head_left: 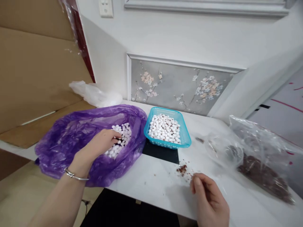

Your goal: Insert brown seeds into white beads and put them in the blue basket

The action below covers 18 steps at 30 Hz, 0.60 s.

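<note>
My left hand reaches into an open purple plastic bag. Its fingertips are curled in among loose white beads there; whatever lies between them is too small to make out. On that wrist sits a silver bracelet. My right hand hovers over the table's front part, thumb and fingers pressed together, and what they pinch, if anything, is hidden. Just beyond it lies a small heap of reddish-brown flakes. A blue plastic basket between the hands, farther back, holds many white beads with brown specks.
On the right are a clear plastic bag of dark brown material and a translucent container. A black flat piece lies partly beneath the basket. Cardboard and a white plastic bag stand at left; the wall bounds the white table.
</note>
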{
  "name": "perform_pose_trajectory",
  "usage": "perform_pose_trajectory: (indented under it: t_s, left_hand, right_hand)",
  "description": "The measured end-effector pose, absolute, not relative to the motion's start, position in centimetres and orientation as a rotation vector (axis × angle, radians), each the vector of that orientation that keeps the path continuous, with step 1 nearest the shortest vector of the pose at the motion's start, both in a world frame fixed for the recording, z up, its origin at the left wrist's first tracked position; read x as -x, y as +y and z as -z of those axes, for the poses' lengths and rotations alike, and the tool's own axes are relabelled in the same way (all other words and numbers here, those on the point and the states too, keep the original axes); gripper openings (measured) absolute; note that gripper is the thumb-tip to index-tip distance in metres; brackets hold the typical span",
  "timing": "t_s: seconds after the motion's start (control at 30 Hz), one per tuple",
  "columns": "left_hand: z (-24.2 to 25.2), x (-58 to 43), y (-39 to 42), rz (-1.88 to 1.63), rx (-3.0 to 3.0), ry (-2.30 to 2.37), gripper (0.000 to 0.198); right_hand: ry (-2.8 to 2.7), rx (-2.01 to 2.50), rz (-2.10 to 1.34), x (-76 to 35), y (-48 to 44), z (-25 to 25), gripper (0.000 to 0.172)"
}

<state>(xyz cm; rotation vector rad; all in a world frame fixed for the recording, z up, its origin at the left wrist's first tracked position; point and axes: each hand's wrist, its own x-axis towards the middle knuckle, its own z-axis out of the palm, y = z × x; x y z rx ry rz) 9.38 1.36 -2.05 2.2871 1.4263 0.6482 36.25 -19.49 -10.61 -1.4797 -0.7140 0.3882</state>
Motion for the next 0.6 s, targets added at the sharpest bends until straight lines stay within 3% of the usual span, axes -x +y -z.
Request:
perform_pose_trajectory:
  t_s: [0.27,0.43,0.6]
  left_hand:
    - [2.9,-9.8,1.9,-0.702,-2.306,1.442,0.011]
    - [2.1,-9.5,0.2,-0.907,-2.347,1.547,0.015]
    - [2.2,-11.4,-3.8,-1.096,-1.906,1.246,0.024]
  right_hand:
    - [-0.967,1.814,-0.313,-39.5,-19.2,10.6,0.024]
    - [-1.203,1.922,-0.277,-39.6,-18.0,10.3,0.020]
    - [-1.229,1.997,-0.244,-38.9,-17.3,10.6,0.012]
